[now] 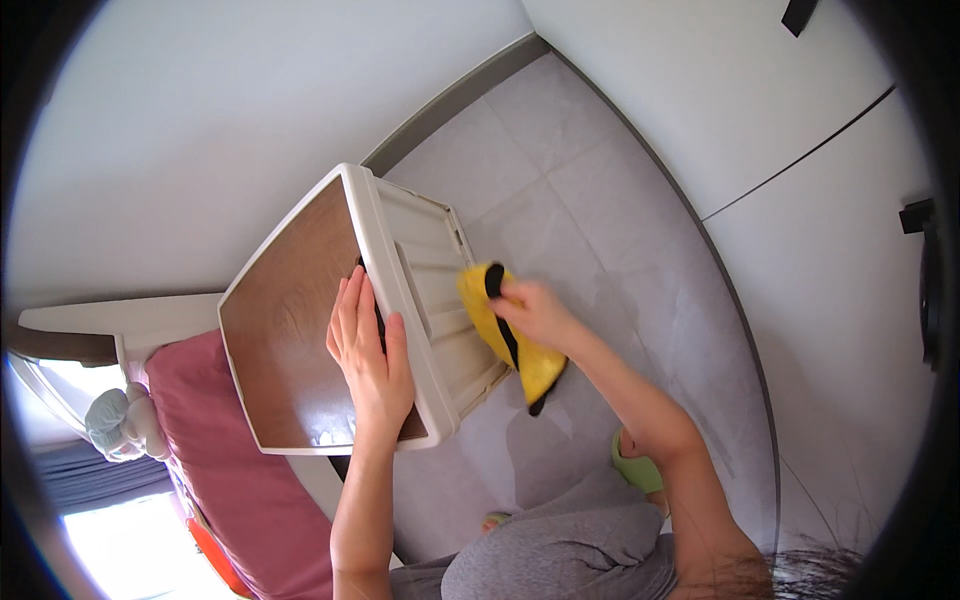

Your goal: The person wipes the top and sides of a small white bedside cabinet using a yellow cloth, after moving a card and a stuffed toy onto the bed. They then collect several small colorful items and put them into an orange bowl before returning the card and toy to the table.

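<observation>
A white plastic storage cabinet (403,365) with a brown wood-look top (290,310) stands in front of me, left of centre. My left hand (368,345) lies on that top near its right rim, fingers stretched out and thumb apart. A dark strip shows beside its fingertips; part of it is hidden under the hand. In my right hand (537,312) is a yellow cleaning cloth (540,372) with black edging, gripped at its upper part and hanging down. The cloth is against or just off the cabinet's ribbed side (432,225); I cannot tell which.
A bed with a dusky pink cover (225,450) stands at the left, with a pale plush toy (125,422) at its head end. Grey floor tiles (590,215) stretch behind and right of the cabinet. White cupboard doors (800,230) line the right side. My green slippers (632,462) show below.
</observation>
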The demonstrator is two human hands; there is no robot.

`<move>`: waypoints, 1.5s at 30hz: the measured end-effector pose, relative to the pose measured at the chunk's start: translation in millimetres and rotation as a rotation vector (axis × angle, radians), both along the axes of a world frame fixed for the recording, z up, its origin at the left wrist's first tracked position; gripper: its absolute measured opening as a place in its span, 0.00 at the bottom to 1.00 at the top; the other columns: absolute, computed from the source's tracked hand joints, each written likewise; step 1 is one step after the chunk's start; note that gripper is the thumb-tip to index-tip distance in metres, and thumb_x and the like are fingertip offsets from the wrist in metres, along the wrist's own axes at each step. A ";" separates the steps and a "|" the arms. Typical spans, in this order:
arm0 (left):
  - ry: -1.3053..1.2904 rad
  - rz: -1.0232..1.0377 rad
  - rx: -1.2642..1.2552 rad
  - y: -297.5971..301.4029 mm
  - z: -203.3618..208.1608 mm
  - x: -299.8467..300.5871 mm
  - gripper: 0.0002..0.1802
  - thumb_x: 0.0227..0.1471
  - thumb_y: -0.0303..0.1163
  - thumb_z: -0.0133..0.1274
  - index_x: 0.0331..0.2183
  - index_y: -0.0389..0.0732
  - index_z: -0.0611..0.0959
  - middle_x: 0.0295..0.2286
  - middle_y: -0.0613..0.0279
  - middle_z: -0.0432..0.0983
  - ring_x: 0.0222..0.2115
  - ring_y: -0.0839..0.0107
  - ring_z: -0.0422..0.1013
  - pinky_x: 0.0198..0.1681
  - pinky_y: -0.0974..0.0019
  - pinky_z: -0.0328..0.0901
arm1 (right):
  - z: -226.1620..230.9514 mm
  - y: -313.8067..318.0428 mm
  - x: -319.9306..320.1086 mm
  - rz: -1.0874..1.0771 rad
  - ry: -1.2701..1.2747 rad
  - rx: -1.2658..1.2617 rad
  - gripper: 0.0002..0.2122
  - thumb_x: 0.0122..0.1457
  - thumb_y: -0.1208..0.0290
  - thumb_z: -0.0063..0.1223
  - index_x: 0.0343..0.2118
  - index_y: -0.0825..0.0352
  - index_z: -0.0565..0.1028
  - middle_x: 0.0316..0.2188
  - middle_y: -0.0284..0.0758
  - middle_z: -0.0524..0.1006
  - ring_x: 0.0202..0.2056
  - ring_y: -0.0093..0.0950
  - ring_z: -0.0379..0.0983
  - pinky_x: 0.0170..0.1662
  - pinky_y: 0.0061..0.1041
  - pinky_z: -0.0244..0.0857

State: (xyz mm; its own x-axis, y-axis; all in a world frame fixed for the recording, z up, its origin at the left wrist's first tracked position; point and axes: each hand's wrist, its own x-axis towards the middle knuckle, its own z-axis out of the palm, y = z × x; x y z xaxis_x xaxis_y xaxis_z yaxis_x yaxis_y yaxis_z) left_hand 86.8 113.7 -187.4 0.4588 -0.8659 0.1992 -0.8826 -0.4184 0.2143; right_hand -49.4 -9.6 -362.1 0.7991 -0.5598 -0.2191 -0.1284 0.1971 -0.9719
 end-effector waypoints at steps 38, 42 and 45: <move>0.026 0.031 0.041 -4.1 7.0 -1.6 0.28 0.59 0.29 0.47 0.60 0.32 0.68 0.61 0.51 0.61 0.64 0.51 0.54 0.65 0.50 0.45 | -42.2 -78.2 94.2 -0.167 0.045 -0.080 0.13 0.55 0.64 0.54 0.35 0.70 0.80 0.29 0.44 0.81 0.30 0.37 0.76 0.36 0.33 0.68; 0.055 0.036 0.043 -4.2 7.0 0.4 0.29 0.58 0.28 0.48 0.59 0.31 0.67 0.61 0.51 0.61 0.64 0.51 0.54 0.65 0.50 0.45 | -46.0 -77.8 145.1 0.088 0.323 -0.279 0.15 0.54 0.62 0.53 0.37 0.68 0.80 0.33 0.49 0.81 0.35 0.47 0.77 0.41 0.39 0.70; 0.053 0.043 0.049 -4.6 7.3 0.7 0.29 0.57 0.28 0.48 0.59 0.31 0.67 0.61 0.51 0.61 0.64 0.51 0.54 0.65 0.50 0.45 | -48.3 -87.5 152.2 0.126 0.411 -0.299 0.19 0.53 0.59 0.53 0.42 0.68 0.79 0.37 0.50 0.80 0.42 0.47 0.78 0.44 0.42 0.71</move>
